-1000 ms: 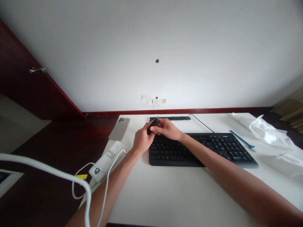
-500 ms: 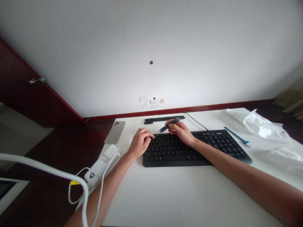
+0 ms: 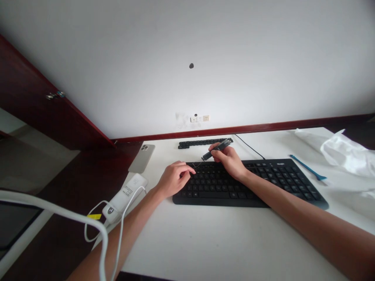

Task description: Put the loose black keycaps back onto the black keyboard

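Note:
My right hand (image 3: 227,160) is closed round the dark handle of a wire keycap puller (image 3: 220,146), held at a slant above the upper left part of a black keyboard (image 3: 216,202). Thin wire loops reach from its lower end down to the top row of keys. Whether they grip a key is too small to tell. Over the keyboard's left edge lies my left hand (image 3: 175,178), its index finger stretched onto the keys beside the wires and its thumb apart below. Behind the keyboard, several loose black keycaps (image 3: 205,143) stand in a row on the white table (image 3: 222,238).
A phone (image 3: 141,159) and a white power strip (image 3: 124,197) with cables lie along the table's left edge. A white cable (image 3: 58,208) crosses the lower left. To the right are a blue brush-like tool (image 3: 307,168) and a crumpled white plastic bag (image 3: 348,154).
The view has shifted a little. My left index finger has straightened and lies further in over the keys. The keycap puller has turned slightly in my right hand.

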A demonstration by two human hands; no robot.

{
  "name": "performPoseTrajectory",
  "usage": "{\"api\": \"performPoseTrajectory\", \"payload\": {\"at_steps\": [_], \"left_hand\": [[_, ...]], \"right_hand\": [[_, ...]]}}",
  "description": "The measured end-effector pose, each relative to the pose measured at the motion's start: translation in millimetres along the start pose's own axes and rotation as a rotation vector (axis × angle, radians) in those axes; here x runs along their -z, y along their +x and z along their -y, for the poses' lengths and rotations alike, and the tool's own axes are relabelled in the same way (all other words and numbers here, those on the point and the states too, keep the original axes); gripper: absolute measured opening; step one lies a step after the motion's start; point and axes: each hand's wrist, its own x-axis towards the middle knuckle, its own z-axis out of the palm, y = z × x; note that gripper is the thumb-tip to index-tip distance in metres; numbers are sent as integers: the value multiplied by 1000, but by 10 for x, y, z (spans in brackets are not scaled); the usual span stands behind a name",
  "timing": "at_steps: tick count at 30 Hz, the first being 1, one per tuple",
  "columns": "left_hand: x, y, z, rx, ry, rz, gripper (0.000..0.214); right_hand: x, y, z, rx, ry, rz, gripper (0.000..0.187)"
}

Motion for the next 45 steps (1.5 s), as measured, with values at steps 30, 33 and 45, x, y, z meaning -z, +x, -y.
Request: {"api": "performPoseTrajectory", "payload": {"at_steps": [30, 33, 45], "left_hand": [[23, -3, -44, -35, 77, 36, 25], [48, 5, -49, -1, 79, -46, 25], [-34, 9, 15, 68, 102, -36, 19]], "right_hand": [[-43, -115, 3, 123, -259, 261, 43], [-65, -160, 20, 170, -307, 286, 40], [-170, -165, 300, 224, -444, 470, 21]]}}
